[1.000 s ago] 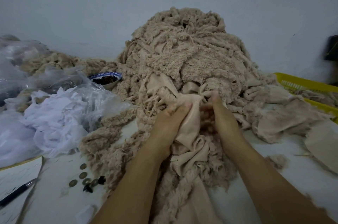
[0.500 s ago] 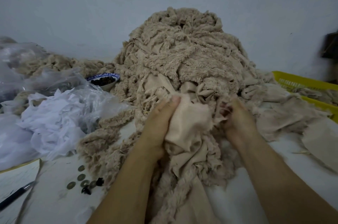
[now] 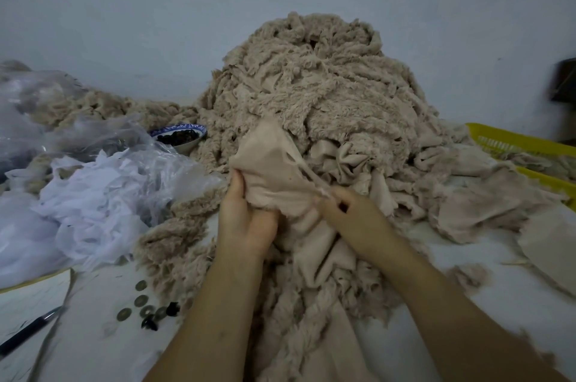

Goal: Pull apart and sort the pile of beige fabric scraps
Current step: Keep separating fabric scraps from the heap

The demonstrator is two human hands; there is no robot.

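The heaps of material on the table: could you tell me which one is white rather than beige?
The crumpled white heap left of the left hand; the tall pile and the low one behind it are beige.

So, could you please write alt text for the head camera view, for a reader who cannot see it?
Two bare hands stretch a smooth beige fabric piece in front of a tall pile of fuzzy beige scraps; the left hand grips it and the right hand pinches a thin strip. White plastic bags lie left, a yellow basket right.

Two bare forearms, no sleeves showing.
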